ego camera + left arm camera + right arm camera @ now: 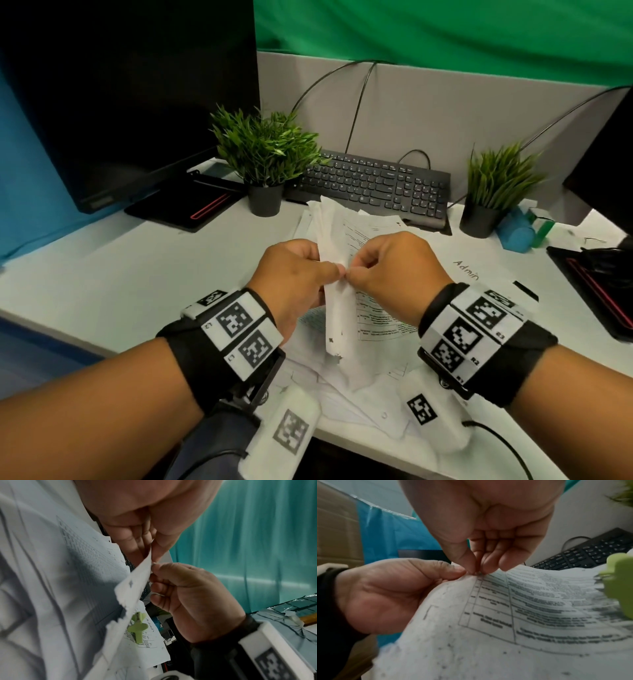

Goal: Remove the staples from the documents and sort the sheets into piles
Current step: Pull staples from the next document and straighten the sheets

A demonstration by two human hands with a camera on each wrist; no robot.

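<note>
I hold a stapled document [337,329] upright over the desk, a printed table on its face [505,615] and a torn lower corner [132,585]. My left hand [329,270] grips its left edge, thumb on top. My right hand [356,274] pinches the same edge with thumb and forefinger, right against the left thumb tip. A tiny dark bit shows between the right fingertips [471,568]; I cannot tell if it is a staple. A green staple remover [137,626] lies on the loose sheets below.
Loose sheets [479,274], one marked "Admin", cover the desk under my hands. Behind them are a black keyboard [373,185], two potted plants [265,150] [496,185] and a monitor [120,102]. A blue object [517,234] and a black tray [596,284] sit at the right.
</note>
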